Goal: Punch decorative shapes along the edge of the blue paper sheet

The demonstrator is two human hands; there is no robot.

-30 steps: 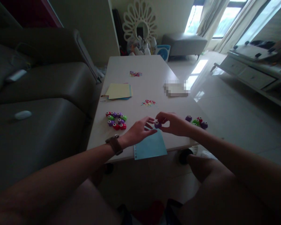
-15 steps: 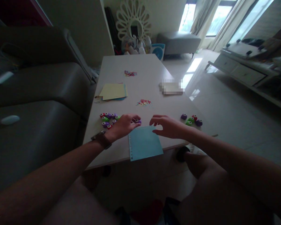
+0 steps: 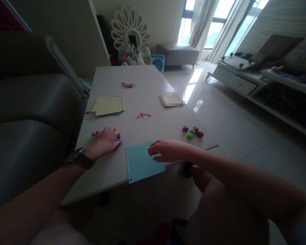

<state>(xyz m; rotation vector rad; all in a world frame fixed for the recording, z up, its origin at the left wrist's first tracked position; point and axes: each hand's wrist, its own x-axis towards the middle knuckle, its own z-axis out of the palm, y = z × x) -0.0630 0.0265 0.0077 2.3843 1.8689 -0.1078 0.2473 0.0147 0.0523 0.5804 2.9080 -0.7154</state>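
**Left hand drops onto the punch cluster as the right settles on the blue sheet**

Your left hand (image 3: 104,143) now lies over the group of small coloured punches (image 3: 95,133) at the near-left of the table (image 3: 148,81). A second ago it hovered by the middle of the table, next to a purple punch that the right hand pinched; half a second ago it carried that punch leftward at its fingertips. Now its fingers curl down over the cluster, hiding most of it: a red piece shows at the far side, and a purple punch (image 3: 119,140) peeks out at the fingertips. Whether the hand is gripping that punch or has let it go, you cannot tell from here.

Your right hand (image 3: 165,150) has given up its pinch and moved onto the blue sheet (image 3: 142,163), which lies at the near table edge and overhangs it slightly. The fingers are loosely bent and rest on the sheet's right part, holding nothing between them.

By this reading, the purple punch has gone back among its fellows and the sheet is under your hand.

A second cluster of punches (image 3: 193,132) sits to the right, apart from both hands. A stack of coloured paper (image 3: 108,105) and two small heaps of confetti (image 3: 143,116) lie farther up the table.
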